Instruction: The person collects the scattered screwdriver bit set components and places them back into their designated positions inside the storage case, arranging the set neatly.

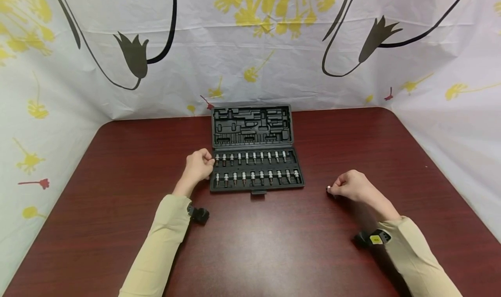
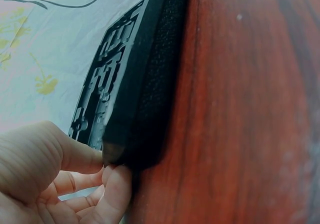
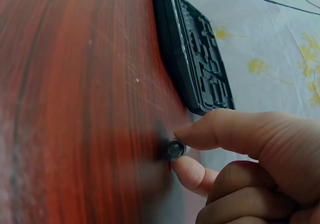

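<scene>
A black socket case (image 1: 256, 168) lies unfolded on the table, with two rows of silver-topped bit sockets in its near half. Its raised lid (image 1: 252, 125) has moulded recesses. At the case's left side, my left hand (image 1: 198, 164) grips the edge; in the left wrist view the thumb and a finger (image 2: 117, 191) meet at its corner. To the right of the case, my right hand (image 1: 351, 185) pinches a small bit socket (image 3: 176, 149) between thumb and forefinger, close over the table. Its round hollow end shows in the right wrist view, while the other fingers are curled in.
The dark red wooden table (image 1: 258, 245) has rounded far corners. A white cloth (image 1: 250, 49) with yellow and grey flower prints hangs behind it and along both sides. A latch (image 1: 258, 192) juts from the case's near edge. Each wrist wears a black camera.
</scene>
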{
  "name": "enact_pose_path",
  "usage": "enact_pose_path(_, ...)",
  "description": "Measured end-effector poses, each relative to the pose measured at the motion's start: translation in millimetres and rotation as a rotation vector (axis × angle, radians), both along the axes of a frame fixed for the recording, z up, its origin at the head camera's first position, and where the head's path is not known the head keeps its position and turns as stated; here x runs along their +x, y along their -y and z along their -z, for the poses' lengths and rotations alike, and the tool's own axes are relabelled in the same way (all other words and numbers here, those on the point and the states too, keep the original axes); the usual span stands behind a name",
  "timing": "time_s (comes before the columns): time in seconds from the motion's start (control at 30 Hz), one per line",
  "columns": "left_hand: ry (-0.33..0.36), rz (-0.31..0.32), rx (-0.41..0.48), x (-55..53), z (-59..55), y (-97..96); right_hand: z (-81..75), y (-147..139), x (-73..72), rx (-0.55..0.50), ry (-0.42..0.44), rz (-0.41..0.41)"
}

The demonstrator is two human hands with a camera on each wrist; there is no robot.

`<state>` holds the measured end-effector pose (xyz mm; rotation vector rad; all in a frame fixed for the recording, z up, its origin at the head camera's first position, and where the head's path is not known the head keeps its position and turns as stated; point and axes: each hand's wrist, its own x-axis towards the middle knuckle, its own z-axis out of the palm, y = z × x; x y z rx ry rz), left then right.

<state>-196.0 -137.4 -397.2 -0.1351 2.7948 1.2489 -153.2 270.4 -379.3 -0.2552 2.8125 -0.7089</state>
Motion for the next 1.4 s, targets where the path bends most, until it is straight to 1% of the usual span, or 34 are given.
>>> enact_pose_path(0.17,0.007,-0.003,-0.002,-0.3,-0.5,-1.0,-0.2,2,-3.0,-0.001,0.000,0.001)
enact_pose_path(0.33,0.022,-0.009,0.001,-0.5,-1.5,-1.1,-3.6,5,-8.6,-0.009,-0.008,-0.004)
enact_pose_path(0.57,0.015,0.003,0.002,-0.8,-0.9,-0.3,-9.6,12,-16.3,-0.022,-0.011,-0.012)
enact_pose_path(0.83,0.015,-0.014,0.006,-0.7,-0.3,-0.5,-13.4,18,-24.7,-0.035,-0.036,-0.030)
enact_pose_path(1.13,0.010,-0.010,0.008,-1.0,-0.6,-0.1,-16.0,27,-30.9,-0.045,-0.019,-0.014)
enact_pose_path(1.4,0.024,-0.011,0.020,-0.8,-0.5,-0.3,-18.0,33,-37.3,-0.038,-0.020,-0.017)
